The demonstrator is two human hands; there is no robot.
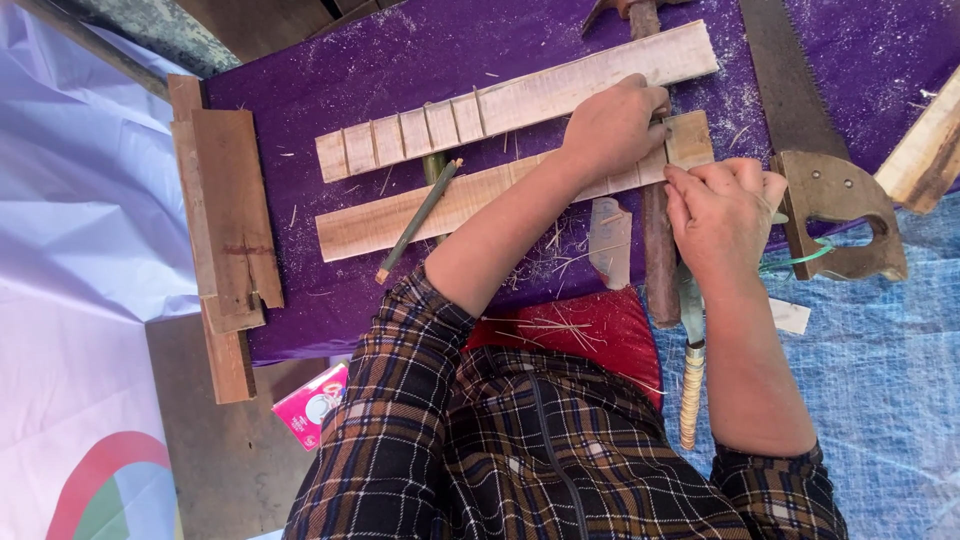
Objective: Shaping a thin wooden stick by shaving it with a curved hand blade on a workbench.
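Two pale wooden slats with saw-cut notches lie side by side on a purple-covered table point(320, 90). My left hand point(612, 125) presses down on the near slat point(400, 215) close to its right end, with curled fingers that reach to the edge of the far slat point(520, 95). Just to the right, my right hand point(722, 212) is closed at the near slat's end. A thin tool whose tip pokes out past the knuckles point(779, 216) is in its fist, and the rest of the tool is hidden.
A green pencil point(418, 218) lies across the near slat. A hand saw point(835, 205) lies at the right, a hammer handle point(658, 255) runs under the slats, and a knife with a wrapped handle point(691, 385) lies near my lap. Stacked boards point(225, 220) sit at the table's left edge.
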